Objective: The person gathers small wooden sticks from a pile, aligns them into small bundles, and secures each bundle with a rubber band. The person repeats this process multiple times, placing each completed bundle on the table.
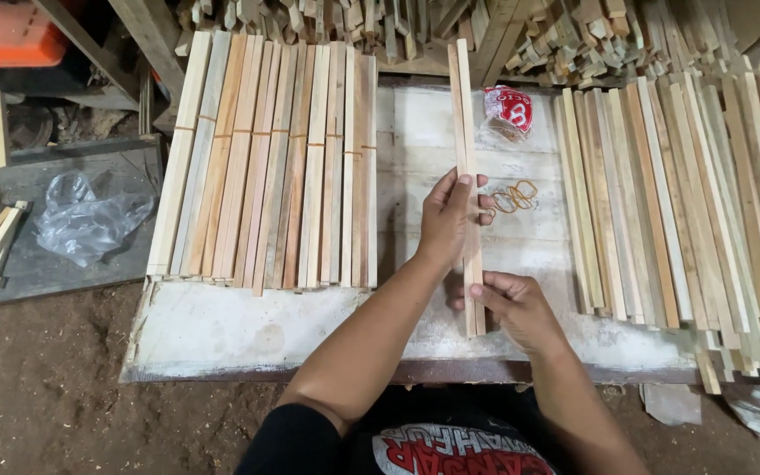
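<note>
- At the middle of the white board (222,330), both hands close on a thin bundle of wooden slats (465,158) that lies lengthwise, pointing away from the person.
- The left hand (447,215) wraps the bundle about halfway along, thumb on top and fingers curled round the far side, clamped on the wood.
- The right hand (514,308) grips the near end of the same bundle, thumb pressed on the upper face, fingers closed beneath.
- Just beyond the left hand's fingers, to the right of the grip, lies a small tangle of rubber bands (515,196) on the board.
- Farther up from the grip, beside the bundle's far half, sits a clear bag with a red patch (507,112).
- Left of the grip, well apart, a row of banded slat bundles (274,163) lies side by side.
- Right of the grip, near the right hand, loose slats (661,202) are spread in a wide stack.
- Far to the left, off the board, a crumpled clear plastic bag (85,220) rests on a grey sheet.
</note>
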